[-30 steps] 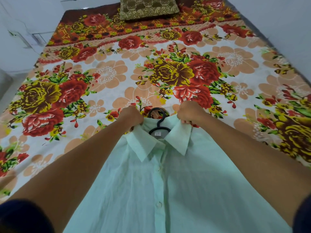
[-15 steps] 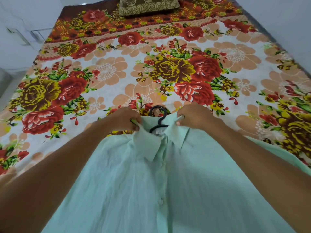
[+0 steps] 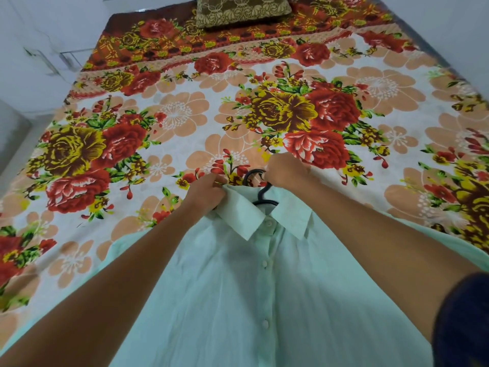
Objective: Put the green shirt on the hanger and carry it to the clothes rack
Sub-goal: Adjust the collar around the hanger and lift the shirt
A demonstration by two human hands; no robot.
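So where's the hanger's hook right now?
Head view, centre: the black hanger hook pokes out of the green shirt's collar, between the left hand and right hand.

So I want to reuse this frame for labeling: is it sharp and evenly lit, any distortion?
Head view: soft, even light, no glare or hard shadows; wide-angle bend bows the bedspread edges; the green shirt collar and hanger are sharp, the forearms and dark sleeve near the bottom look softer.

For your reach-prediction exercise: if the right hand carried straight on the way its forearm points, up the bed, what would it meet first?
The right hand grips the black hanger hook. Beyond it lies the floral bedsheet, probably met first; the pillow sits further off. Depth is unclear.
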